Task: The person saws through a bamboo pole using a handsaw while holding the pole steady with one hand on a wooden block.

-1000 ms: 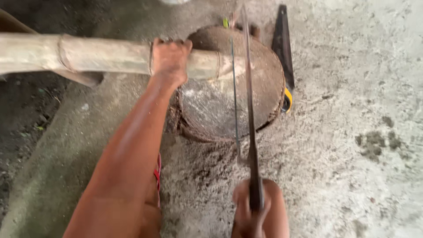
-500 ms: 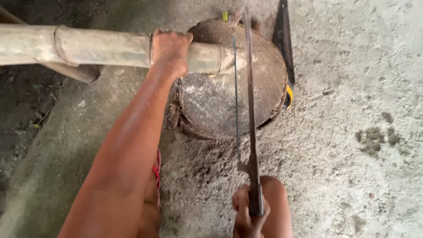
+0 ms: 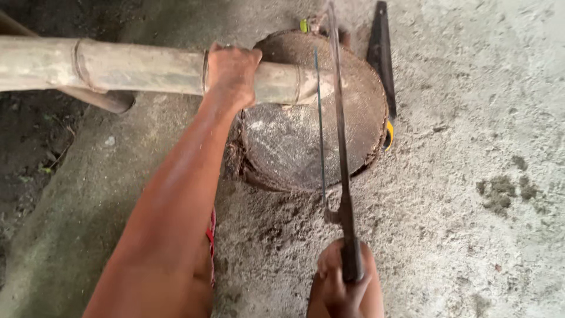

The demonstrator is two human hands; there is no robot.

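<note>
On the concrete floor (image 3: pixel 471 235), seen from the head camera, a round wooden block (image 3: pixel 306 147) lay flat and served as the rest for the work. Across its top ran a long bamboo pole (image 3: pixel 135 68), reaching off to the left edge of the picture, with its right end sitting on the block.

The left hand (image 3: pixel 232 73) was wrapped tight over the pole, just left of a node, pinning it down. The right hand (image 3: pixel 344 282), low in the picture, was closed around the handle of a hacksaw (image 3: pixel 341 176). Its frame stood on edge and ran away from the person, and the thin blade (image 3: pixel 319 118) crossed the pole near its right end, just past the node.

As for progress, I judged the cut to be under way but not through: the pole showed as one piece, with the short stub right of the blade attached. How deep the kerf went I could not tell, since the frame and blade hid it. Pale dust lay on the block's face beneath the pole, which fits sawing already begun. No cut-off pieces lay anywhere in sight.

Beyond the block, a dark blade with a yellow tip (image 3: pixel 382 70) rested on the floor against the block's right rim, untouched. Another piece of wood (image 3: pixel 100 100) lay under the pole at the left.

No container of any kind showed; nothing was held in anything.
</note>
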